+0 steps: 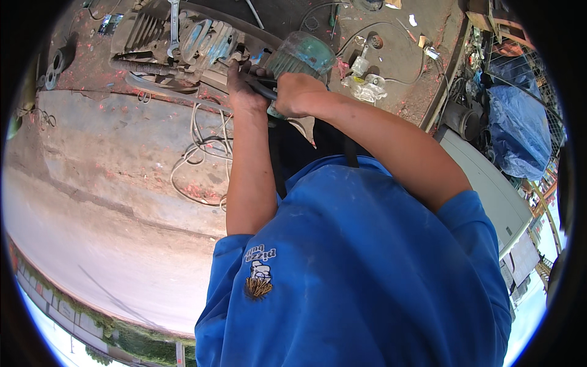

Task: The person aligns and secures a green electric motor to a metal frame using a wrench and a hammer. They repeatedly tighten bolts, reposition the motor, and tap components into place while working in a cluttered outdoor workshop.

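My right hand (299, 95) is closed around a black-handled tool (264, 89), whose kind I cannot make out. Beside it, my left hand (246, 87) has its fingers curled at the front part of the same tool; what lies inside them is partly hidden. Both hands are over a dirty machine with a ribbed, blue-smeared metal part (209, 44) ahead of the left hand. Just beyond my right hand stands a green ribbed motor housing (302, 54). A combination wrench (174, 29) lies on the machine at the far left.
Left of the machine's middle lies a coil spring (143, 66). Pale looped cable (197, 147) hangs over the concrete ledge (122, 128). Right of the motor are crumpled clear plastic (369, 89) and a thin cable on the ground. A blue tarp (518, 128) covers things at the right.
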A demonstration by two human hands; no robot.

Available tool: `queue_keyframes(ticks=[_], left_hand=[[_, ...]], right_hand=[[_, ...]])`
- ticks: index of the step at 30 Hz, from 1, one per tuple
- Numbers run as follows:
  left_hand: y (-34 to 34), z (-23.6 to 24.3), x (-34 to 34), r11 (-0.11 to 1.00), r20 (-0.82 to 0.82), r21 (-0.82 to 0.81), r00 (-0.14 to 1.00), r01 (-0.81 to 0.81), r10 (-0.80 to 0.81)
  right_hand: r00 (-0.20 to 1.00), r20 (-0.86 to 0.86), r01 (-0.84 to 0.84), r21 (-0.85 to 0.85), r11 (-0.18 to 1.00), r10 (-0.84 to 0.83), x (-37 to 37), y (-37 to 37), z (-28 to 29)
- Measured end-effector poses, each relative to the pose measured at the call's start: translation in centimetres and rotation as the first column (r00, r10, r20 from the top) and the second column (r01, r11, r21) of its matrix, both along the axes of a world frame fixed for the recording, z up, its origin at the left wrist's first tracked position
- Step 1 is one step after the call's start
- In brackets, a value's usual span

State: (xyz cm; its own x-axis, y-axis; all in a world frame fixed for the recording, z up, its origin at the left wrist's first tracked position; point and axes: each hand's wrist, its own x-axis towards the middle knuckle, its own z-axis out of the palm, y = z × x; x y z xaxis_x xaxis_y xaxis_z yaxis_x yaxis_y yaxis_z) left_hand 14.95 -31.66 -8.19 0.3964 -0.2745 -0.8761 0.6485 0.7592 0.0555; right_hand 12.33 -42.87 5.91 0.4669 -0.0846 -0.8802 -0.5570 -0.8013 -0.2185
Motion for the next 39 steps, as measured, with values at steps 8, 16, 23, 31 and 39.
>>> queue_keyframes(ticks=[8, 16, 23, 31, 39], left_hand=[[3.3, -4.4, 2.6, 0.986, 0.208, -0.131, 0.969, -0.107, 0.133], [4.1, -2.3, 0.2, 0.996, 0.204, 0.085, 0.978, 0.024, -0.040], [4.5, 1.7, 3.6, 1.000, 0.312, 0.027, 0.950, -0.013, 0.004], [4.4, 0.2, 5.3, 0.995, 0.397, -0.060, 0.913, -0.076, 0.094], [3.7, -0.3, 6.2, 0.982, 0.338, -0.121, 0.924, -0.147, 0.180]], right_hand=[[0.876, 0.274, -0.347, -0.211, 0.914, 0.396, 0.8, -1.8, 0.7], [0.793, 0.364, -0.426, -0.242, 0.872, 0.488, -2.4, -0.4, 2.1], [0.666, 0.587, -0.304, -0.350, 0.886, 0.460, -2.1, -0.3, 3.2], [0.639, 0.478, -0.450, -0.402, 0.797, 0.602, 2.3, -0.3, 4.7], [0.600, 0.448, -0.472, -0.470, 0.746, 0.663, 3.8, -0.9, 4.8]])
